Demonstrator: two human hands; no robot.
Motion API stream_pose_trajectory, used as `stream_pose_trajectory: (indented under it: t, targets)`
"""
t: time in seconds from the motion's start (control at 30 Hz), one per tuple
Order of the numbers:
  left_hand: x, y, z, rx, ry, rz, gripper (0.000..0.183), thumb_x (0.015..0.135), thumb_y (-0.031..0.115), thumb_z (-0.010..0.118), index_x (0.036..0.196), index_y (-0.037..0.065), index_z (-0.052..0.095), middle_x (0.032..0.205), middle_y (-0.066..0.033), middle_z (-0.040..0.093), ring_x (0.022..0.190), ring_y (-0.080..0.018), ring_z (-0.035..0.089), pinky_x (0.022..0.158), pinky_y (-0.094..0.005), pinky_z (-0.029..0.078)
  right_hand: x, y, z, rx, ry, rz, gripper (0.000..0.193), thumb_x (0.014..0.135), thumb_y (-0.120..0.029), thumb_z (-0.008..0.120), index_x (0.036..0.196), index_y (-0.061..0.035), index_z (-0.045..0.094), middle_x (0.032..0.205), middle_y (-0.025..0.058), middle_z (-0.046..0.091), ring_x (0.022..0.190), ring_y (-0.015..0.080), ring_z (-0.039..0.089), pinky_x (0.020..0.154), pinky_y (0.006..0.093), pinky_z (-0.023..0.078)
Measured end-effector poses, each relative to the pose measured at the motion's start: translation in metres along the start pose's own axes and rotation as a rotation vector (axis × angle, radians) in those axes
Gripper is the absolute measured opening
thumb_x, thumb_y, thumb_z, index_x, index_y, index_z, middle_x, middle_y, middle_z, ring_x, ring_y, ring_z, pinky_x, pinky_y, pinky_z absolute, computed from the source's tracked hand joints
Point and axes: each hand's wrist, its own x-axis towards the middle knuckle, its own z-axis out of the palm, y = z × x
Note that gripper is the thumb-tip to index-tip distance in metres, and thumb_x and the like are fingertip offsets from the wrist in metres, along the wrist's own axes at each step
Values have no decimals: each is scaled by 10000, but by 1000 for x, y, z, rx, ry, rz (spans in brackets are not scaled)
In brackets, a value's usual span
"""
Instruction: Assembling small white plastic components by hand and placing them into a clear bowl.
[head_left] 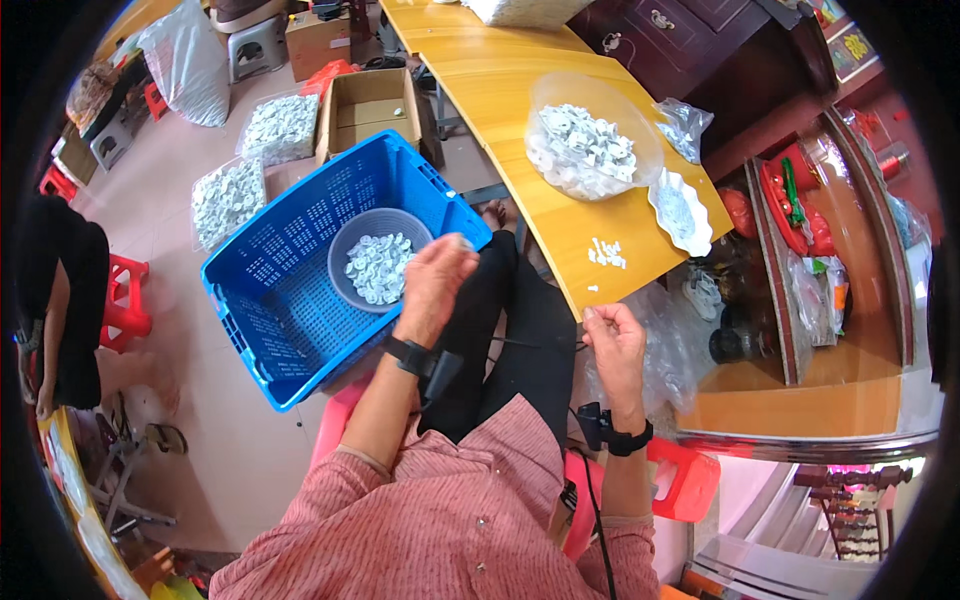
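My left hand (438, 285) is closed, raised beside the round grey basin (343, 285), with what looks like a small white plastic piece at its fingertips. That basin stands inside a large blue plastic crate (262, 325) and has many small round white plastic parts (380, 268) in it. At the near corner of the yellow table (520, 165) my right hand (617, 340) pinches thumb and fingers together; anything between them is too small to make out. Close by on the tabletop lies a little pile of small white pieces (606, 252), with one lone piece nearer the corner.
A clear bowl (544, 165) full of white parts and a white scalloped dish (697, 240) stand on the table. Left of it are an open cardboard box (365, 110) and bags of white parts (228, 205). Another person (65, 290) is at far left, near a red stool (125, 300).
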Motion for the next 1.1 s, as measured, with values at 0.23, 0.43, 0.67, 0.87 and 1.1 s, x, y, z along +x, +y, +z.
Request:
stream_pose_trajectory:
  t: [0.23,0.43,0.67,0.87,1.1]
  targets:
    - [42,22,-52,-355,299,142,357,917,173,705,1081,-103,550,1017,-192,618,984,-287,661,919,-343,583,24,16,-6,-428,153,-322,114,903,-86,663,909,21,623,823,122,648,682,200,643,625,314,507]
    - [43,12,-50,-290,256,105,331,932,112,674,1161,-87,541,1107,-207,620,1022,-298,661,900,-329,584,29,14,-2,-696,214,-456,159,872,-118,685,986,-21,630,913,147,598,791,326,609,682,421,473]
    - [11,25,52,264,-24,296,308,915,104,691,1179,-31,611,1008,-108,690,852,-178,688,738,-277,561,12,7,4,-971,196,-641,378,806,-257,766,1096,-42,656,998,109,556,939,284,561,775,425,413]
    - [16,25,116,555,-189,495,249,924,83,668,1146,-28,645,985,-60,682,861,-136,666,747,-270,550,5,4,7,-1018,190,-690,356,802,-244,774,1077,-41,673,1000,89,582,899,262,567,762,412,414]
    - [47,24,197,1199,-412,1248,217,824,101,729,1027,33,696,987,-114,689,856,-277,643,780,-378,499,1,14,14,-896,205,-736,232,792,-81,757,1009,-36,688,943,70,600,831,247,574,725,374,426]
